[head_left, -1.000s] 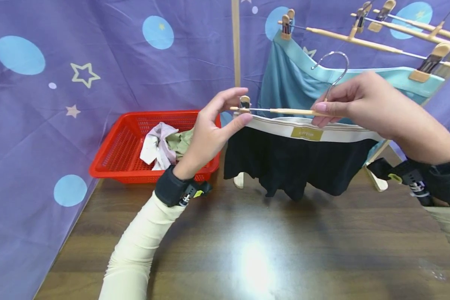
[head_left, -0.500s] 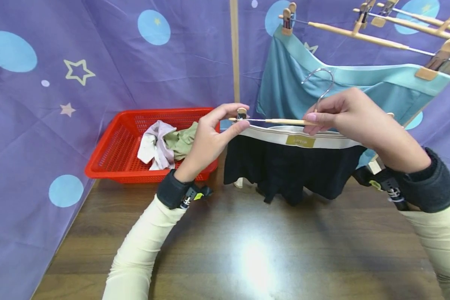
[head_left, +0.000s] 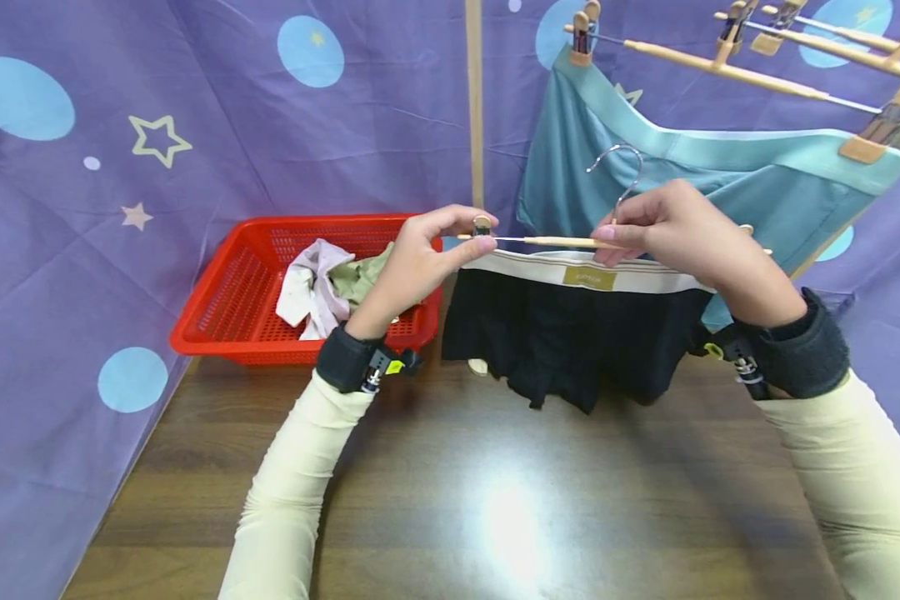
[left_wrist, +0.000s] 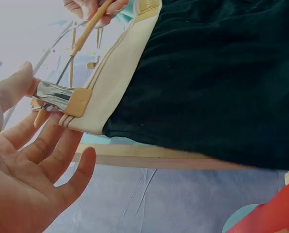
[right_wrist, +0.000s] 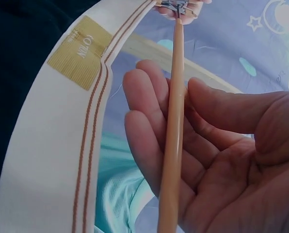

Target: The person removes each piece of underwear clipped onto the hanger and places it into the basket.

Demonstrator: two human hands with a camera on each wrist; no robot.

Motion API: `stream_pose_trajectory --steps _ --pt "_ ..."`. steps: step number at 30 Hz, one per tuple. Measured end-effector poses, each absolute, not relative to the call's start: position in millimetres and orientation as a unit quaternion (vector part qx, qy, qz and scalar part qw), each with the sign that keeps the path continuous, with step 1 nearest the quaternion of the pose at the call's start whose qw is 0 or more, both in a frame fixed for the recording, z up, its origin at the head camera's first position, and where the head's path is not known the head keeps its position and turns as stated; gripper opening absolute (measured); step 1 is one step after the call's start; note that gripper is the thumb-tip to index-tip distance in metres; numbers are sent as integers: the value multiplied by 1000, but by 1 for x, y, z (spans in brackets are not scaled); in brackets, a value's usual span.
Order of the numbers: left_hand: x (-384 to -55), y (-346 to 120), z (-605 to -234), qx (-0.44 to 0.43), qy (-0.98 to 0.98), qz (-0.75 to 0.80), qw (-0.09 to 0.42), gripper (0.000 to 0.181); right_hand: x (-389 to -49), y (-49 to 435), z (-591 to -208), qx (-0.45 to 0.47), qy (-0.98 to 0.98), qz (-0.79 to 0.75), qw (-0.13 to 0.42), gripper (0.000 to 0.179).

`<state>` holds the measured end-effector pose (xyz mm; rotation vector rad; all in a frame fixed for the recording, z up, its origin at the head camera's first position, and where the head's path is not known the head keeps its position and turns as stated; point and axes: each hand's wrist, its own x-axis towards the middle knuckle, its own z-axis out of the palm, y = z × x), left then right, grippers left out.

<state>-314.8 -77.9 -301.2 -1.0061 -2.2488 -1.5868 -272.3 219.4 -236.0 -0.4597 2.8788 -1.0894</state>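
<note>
Black boxer briefs (head_left: 562, 333) with a white waistband (left_wrist: 120, 73) and a gold label (right_wrist: 81, 51) hang from a wooden clip hanger (head_left: 562, 242). At the hanger's left end, my left hand (head_left: 420, 267) pinches the clip (left_wrist: 78, 102) between thumb and fingers; the clip's wooden pad lies on the waistband's corner. My right hand (head_left: 682, 229) grips the hanger's middle, just below its metal hook (head_left: 630, 154). In the right wrist view the wooden bar (right_wrist: 172, 121) passes between thumb and fingers. My right hand mostly hides the hanger's right end in the head view.
Behind, teal shorts (head_left: 757, 158) hang from another clip hanger (head_left: 720, 67), with more hangers at upper right. A red basket (head_left: 210, 308) at left holds crumpled white-lilac and green cloths (head_left: 318, 283). Below lies a brown wooden table (head_left: 420, 492).
Both hands came down a little with the hanger and briefs, mostly early on. My right hand moved left, and the hanger's right end now shows past it. Both grips stay the same.
</note>
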Motion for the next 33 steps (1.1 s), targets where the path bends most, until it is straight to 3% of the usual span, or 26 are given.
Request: stream_pose_trajectory --steps 11,25,33 --pt "-328 -83 -312 -312 -770 -551 80 30 -289 211 -249 -141 918 -372 4 25" --pt "-329 -79 -321 -293 -766 -559 125 21 -296 207 -267 -165 904 -389 -63 20" --pt "-336 -71 -317 -267 -783 -549 121 18 -302 209 -274 -164 898 -400 -78 21"
